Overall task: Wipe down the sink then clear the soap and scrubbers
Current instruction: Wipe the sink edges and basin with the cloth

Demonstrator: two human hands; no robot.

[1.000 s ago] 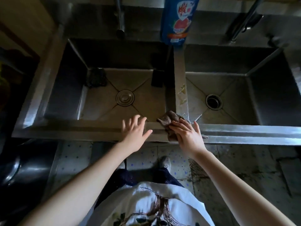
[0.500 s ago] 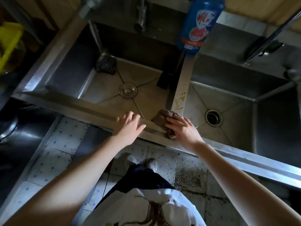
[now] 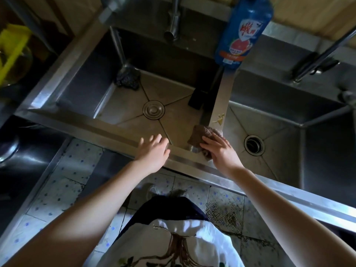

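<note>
Brown cloth (image 3: 204, 134) lies where the sink divider (image 3: 221, 97) meets the front rim (image 3: 96, 128), pressed flat under the extended fingers of the right hand (image 3: 221, 151) for wiping contact. Left hand (image 3: 154, 151) rests open on that rim, apparently bracing the body.

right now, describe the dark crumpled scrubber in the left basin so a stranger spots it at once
In the double stainless steel sink, take the left basin, the one with the covered round drain. The dark grey crumpled scrubber lies in its far left corner. Unlike the flat black rectangular block by the divider, it is a lumpy wad.
</note>
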